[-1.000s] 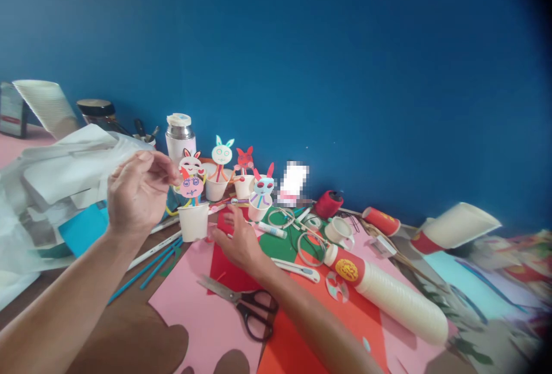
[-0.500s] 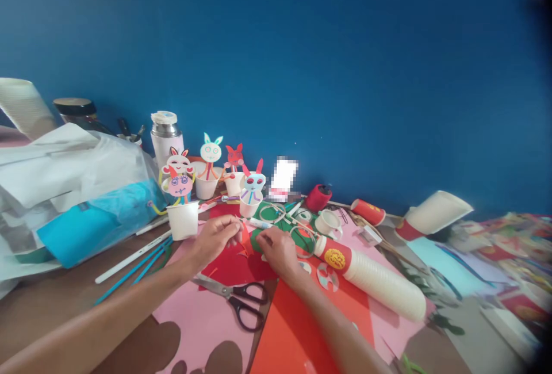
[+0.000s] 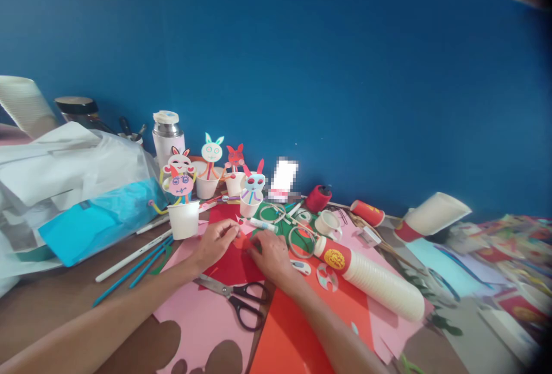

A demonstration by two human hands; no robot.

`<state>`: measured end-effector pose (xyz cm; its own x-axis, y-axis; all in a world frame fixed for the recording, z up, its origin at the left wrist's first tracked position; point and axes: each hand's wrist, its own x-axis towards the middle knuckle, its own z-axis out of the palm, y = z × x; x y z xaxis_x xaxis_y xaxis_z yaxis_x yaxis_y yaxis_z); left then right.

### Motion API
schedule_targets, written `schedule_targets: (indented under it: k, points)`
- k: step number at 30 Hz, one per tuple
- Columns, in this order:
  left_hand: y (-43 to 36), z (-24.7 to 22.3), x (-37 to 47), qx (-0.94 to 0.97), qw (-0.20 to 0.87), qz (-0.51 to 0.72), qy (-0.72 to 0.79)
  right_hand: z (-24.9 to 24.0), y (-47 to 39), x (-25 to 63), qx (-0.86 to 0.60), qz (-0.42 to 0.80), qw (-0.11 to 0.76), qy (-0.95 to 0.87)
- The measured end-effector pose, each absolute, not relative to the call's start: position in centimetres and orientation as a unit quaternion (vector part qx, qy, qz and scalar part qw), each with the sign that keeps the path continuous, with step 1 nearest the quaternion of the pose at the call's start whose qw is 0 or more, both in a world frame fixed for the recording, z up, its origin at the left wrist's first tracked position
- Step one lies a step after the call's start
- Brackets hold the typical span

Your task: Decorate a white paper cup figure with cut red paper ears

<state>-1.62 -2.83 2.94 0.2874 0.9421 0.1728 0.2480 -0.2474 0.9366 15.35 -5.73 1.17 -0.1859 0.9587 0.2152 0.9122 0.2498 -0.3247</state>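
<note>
Over the dark red paper (image 3: 233, 267), my left hand (image 3: 218, 240) has its thumb and fingers pinched together; anything between them is too small to name. Just to the right, my right hand (image 3: 269, 254) rests low with curled fingers beside a small orange-red paper piece (image 3: 243, 243); its grip is not clear. A white marker or glue tube (image 3: 263, 224) lies beyond the right fingertips. Black-handled scissors (image 3: 233, 294) lie partly open on pink paper (image 3: 207, 328), nearer than the hands. Paper cups with rabbit-faced figures, one with a pink face (image 3: 179, 185), stand behind the left hand.
A long stack of paper cups (image 3: 379, 282) lies at the right on orange paper (image 3: 297, 322) and pink paper. Blue sticks (image 3: 133, 267), a plastic bag (image 3: 125, 161) and a flask (image 3: 167, 138) are at the left. Red yarn (image 3: 318, 198) sits by the blue wall.
My right hand has moved slightly left and down, away from the white tube, toward the small orange-red piece. My left hand stays nearly in place, still pinched.
</note>
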Motion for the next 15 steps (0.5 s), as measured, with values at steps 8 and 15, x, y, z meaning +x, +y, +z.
schedule_targets:
  k: [8,15]
  points:
    - [-3.25,2.78,-1.76,0.784,0.269,0.430,0.358,1.63,-6.15,15.43,-0.574,0.168,0.296,-0.745]
    - [-3.55,3.58,-1.30,0.577,0.426,0.537,0.444,2.02,-5.21,15.71,-0.521,0.449,0.510,-0.517]
